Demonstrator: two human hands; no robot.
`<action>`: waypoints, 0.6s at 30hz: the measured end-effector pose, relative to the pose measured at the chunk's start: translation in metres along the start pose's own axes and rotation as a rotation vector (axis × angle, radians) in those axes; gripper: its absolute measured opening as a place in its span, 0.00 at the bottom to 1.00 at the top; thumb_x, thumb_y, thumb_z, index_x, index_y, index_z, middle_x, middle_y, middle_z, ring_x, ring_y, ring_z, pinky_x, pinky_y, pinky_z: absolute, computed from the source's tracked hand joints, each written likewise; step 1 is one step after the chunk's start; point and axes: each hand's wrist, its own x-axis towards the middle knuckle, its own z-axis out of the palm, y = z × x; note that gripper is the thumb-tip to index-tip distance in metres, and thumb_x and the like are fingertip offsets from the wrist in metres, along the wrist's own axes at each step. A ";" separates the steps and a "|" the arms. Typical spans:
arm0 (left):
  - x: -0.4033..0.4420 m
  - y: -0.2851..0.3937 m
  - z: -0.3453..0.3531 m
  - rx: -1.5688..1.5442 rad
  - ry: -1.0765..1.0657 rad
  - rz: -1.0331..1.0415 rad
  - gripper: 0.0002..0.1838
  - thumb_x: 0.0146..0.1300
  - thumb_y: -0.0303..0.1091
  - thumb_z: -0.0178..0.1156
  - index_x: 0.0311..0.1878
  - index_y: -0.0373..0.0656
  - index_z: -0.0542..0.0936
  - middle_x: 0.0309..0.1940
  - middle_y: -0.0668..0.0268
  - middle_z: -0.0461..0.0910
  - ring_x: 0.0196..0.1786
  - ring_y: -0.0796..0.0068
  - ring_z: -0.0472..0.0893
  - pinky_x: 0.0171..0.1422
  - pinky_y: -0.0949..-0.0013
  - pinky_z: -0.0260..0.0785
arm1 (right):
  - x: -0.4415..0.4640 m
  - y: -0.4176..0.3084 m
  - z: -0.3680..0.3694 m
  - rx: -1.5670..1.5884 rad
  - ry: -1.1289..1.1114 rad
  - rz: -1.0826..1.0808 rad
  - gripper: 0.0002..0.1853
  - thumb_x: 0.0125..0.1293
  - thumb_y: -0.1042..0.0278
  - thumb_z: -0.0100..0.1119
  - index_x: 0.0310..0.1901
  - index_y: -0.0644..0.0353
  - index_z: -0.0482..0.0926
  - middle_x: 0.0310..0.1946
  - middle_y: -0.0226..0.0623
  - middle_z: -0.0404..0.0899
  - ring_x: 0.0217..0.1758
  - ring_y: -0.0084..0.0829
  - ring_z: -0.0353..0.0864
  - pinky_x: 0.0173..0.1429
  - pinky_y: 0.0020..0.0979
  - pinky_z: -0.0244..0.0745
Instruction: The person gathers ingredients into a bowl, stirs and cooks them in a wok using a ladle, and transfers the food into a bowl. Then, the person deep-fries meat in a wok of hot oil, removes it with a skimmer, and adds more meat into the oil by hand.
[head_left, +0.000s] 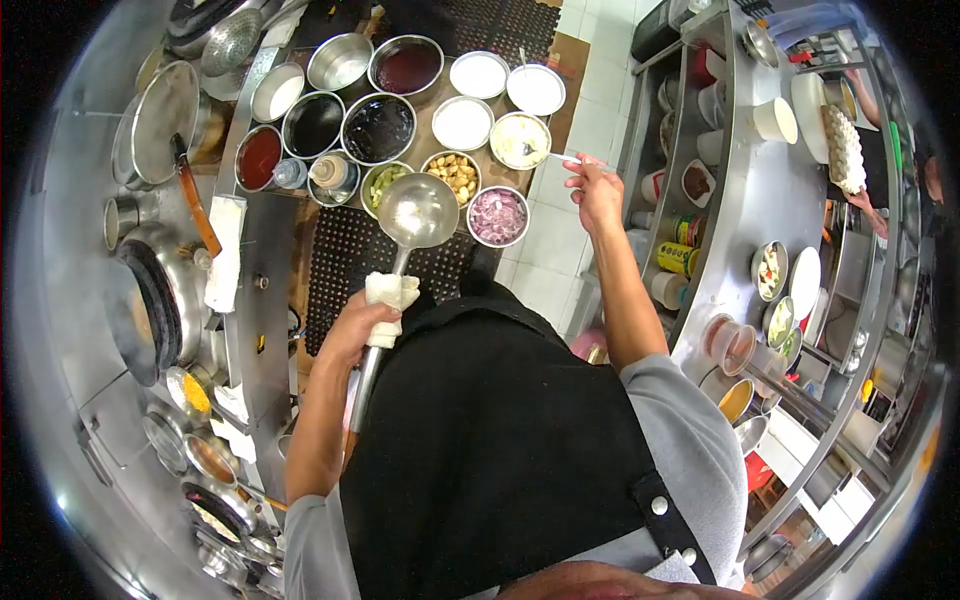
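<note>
Left hand (352,328): closed around the ladle (418,212) handle, through a white cloth (392,293) wrapped on it. Ladle is left of centre, scoop end toward the top of the frame. In view the scoop overlaps the bowl of green pieces (383,180) and sits against the brown chunks (458,178); can't tell its height over them.

Right hand (597,200): upper centre-right, fingers at the outer end of a spoon (563,157). Can't tell if they grasp it or only touch it. Other end of the spoon is in the pale mix (515,132), in a round bowl. Purple onion (498,214) bowl is just below that one.

Upper centre: 3 bowls of white stuff (463,123) beside the pale mix. Left of those: red sauce (259,155), black sauce (379,128), other pots, 2 bottles (333,172).

Far left: wood-handled tool (198,212) next to a white towel (226,255); yellow food (195,393) in a pan lower down.

Right side: steel counter (735,190) with bowls and plates. At upper right, another person's hand (872,215) near a white bumpy stack (845,150).
</note>
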 end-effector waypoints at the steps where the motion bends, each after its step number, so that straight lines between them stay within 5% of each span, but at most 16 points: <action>1: 0.004 -0.002 -0.001 0.009 -0.005 0.002 0.24 0.54 0.28 0.62 0.57 0.35 0.82 0.41 0.65 0.84 0.39 0.75 0.81 0.45 0.71 0.74 | -0.011 -0.009 0.006 -0.002 -0.040 -0.012 0.14 0.78 0.65 0.56 0.56 0.66 0.80 0.41 0.43 0.90 0.26 0.23 0.82 0.23 0.23 0.65; 7: 0.032 0.000 0.004 0.024 -0.043 0.030 0.21 0.56 0.28 0.62 0.55 0.37 0.83 0.38 0.67 0.84 0.36 0.77 0.81 0.40 0.71 0.75 | -0.042 -0.033 0.072 -0.237 -0.237 -0.189 0.14 0.77 0.67 0.58 0.54 0.70 0.82 0.42 0.45 0.90 0.27 0.22 0.82 0.26 0.22 0.69; 9: 0.037 -0.003 0.003 0.015 -0.021 0.041 0.21 0.56 0.28 0.63 0.55 0.38 0.83 0.37 0.67 0.84 0.34 0.76 0.81 0.38 0.70 0.75 | -0.003 -0.010 0.089 -0.365 -0.258 -0.402 0.15 0.77 0.67 0.58 0.54 0.71 0.83 0.43 0.44 0.90 0.27 0.22 0.81 0.29 0.23 0.73; 18: -0.010 0.026 -0.042 0.037 0.098 0.103 0.21 0.57 0.29 0.60 0.56 0.37 0.82 0.41 0.66 0.85 0.39 0.77 0.82 0.45 0.71 0.76 | 0.032 0.024 0.145 -0.508 -0.158 -0.319 0.15 0.76 0.64 0.60 0.51 0.70 0.84 0.37 0.40 0.91 0.24 0.24 0.83 0.30 0.27 0.78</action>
